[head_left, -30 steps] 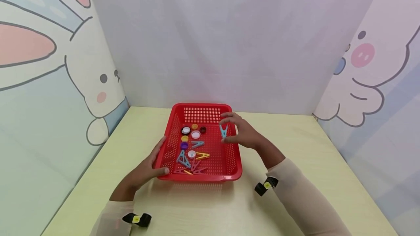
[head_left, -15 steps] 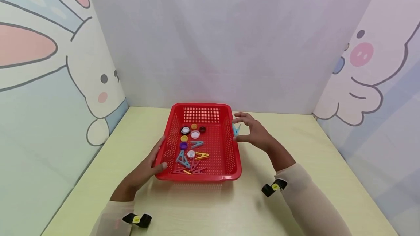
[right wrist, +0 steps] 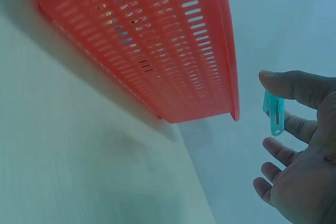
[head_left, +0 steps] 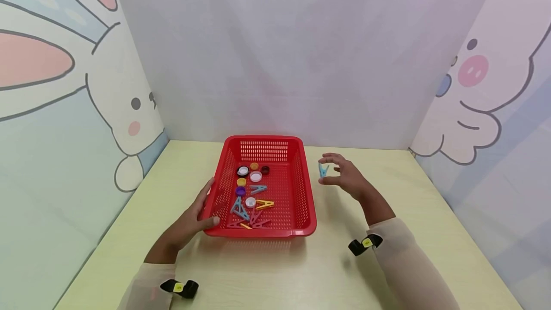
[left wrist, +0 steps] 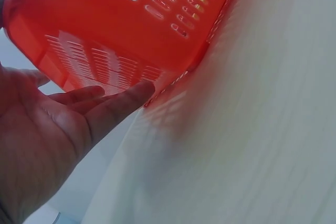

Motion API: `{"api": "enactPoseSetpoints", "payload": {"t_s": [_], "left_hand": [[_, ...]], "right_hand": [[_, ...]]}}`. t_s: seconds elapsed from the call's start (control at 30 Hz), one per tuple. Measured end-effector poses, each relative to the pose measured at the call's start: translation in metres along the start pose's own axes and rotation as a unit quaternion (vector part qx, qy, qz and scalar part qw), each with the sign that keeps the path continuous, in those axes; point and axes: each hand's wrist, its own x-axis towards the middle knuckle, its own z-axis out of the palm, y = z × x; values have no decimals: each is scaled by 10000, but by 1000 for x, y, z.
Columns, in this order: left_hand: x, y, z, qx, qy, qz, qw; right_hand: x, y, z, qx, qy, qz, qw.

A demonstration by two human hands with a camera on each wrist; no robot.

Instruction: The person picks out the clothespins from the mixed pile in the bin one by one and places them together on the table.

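Observation:
Right of the red plastic basket (head_left: 306, 190), my right hand (head_left: 346, 176) pinches a light blue clothespin (head_left: 323, 170) between thumb and fingers, in the air above the table. The right wrist view shows the clothespin (right wrist: 275, 113) hanging below the thumb tip, apart from the basket wall. My left hand (head_left: 191, 221) holds the basket's near left corner, thumb at the rim and fingers along the outer left wall (left wrist: 105, 66). Inside the basket lie blue clothespins (head_left: 239, 209), a yellow clothespin (head_left: 264, 204), pinkish-red clothespins (head_left: 256, 216) and several bottle caps (head_left: 256, 176).
The basket stands on a pale wooden table (head_left: 366, 271). A grey-white curtain (head_left: 275, 61) closes off the back. Cartoon-printed panels (head_left: 129, 85) flank both sides. Among the caps are a purple cap (head_left: 240, 191) and a dark brown cap (head_left: 265, 170).
My right hand has carried the blue clothespin rightward, from above the basket's inside, over the right rim, to beyond it. The left hand and basket have hardly moved.

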Motion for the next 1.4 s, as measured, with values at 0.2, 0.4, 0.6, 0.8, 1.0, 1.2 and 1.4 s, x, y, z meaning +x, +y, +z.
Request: {"api": "enactPoseSetpoints", "payload": {"t_s": [0.2, 0.4, 0.6, 0.8, 1.0, 1.2, 1.4], "left_hand": [[3, -3, 3, -52, 84, 110, 9999], [3, -6, 5, 287, 374, 374, 9982], [4, -8, 7, 1554, 734, 1057, 9794], [3, -10, 7, 2433, 1033, 1423, 9539], [3, -8, 6, 2800, 1139, 1569, 9402], [1, -5, 7, 2953, 1195, 1575, 9347], [0, -5, 8, 2990, 1221, 1560, 9335]], "right_hand": [[0, 14, 1, 192, 54, 219, 9996], [-1, 21, 5, 259, 41, 358, 9990], [-2, 27, 5, 251, 60, 420, 9988], [1, 33, 7, 99, 16, 668, 9977], [6, 38, 9, -7, -62, 989, 9951], [10, 43, 16, -232, -257, 1105, 9933], [13, 44, 23, -644, -495, 1103, 9906]]}}
